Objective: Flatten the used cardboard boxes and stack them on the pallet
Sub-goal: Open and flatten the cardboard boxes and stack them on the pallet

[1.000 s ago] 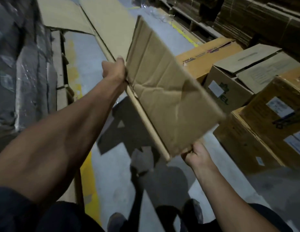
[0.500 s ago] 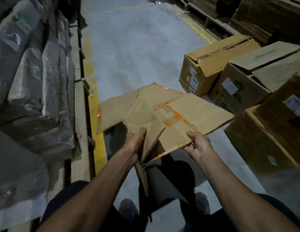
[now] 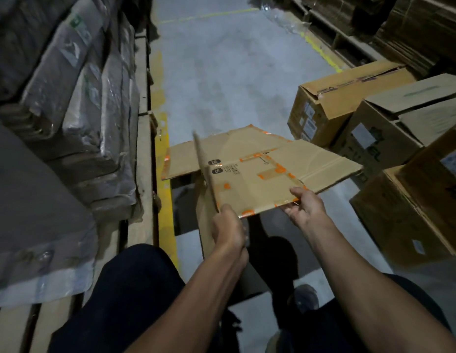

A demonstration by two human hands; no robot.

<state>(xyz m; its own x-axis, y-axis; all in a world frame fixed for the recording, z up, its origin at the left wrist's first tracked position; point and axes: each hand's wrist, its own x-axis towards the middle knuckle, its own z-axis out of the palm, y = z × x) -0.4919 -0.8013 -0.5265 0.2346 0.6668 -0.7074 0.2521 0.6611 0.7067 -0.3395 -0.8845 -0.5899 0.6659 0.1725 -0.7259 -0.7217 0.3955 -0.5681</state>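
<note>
A brown cardboard box (image 3: pixel 262 169) with orange tape scraps is held open and partly flattened over the aisle floor, its panels spread nearly level. One flap stands up on edge near its left side. My left hand (image 3: pixel 228 228) grips the near left edge at the base of that upright flap. My right hand (image 3: pixel 304 208) pinches the near right edge, thumb on top. A wooden pallet (image 3: pixel 142 159) runs along the left, loaded with plastic-wrapped bundles (image 3: pixel 94 105) of flat cardboard.
Several brown cartons (image 3: pixel 331 100) with labels stand stacked on the right. A yellow floor line (image 3: pixel 165 194) borders the pallet. The grey concrete aisle (image 3: pixel 221 72) stretches ahead. More flat cardboard stacks (image 3: pixel 420 26) sit on pallets at the far right. My legs and shoes are below.
The box came down from upright at arm's length to low and nearly level before me. My left hand moved from its far edge to the near edge. The view turned along the aisle.
</note>
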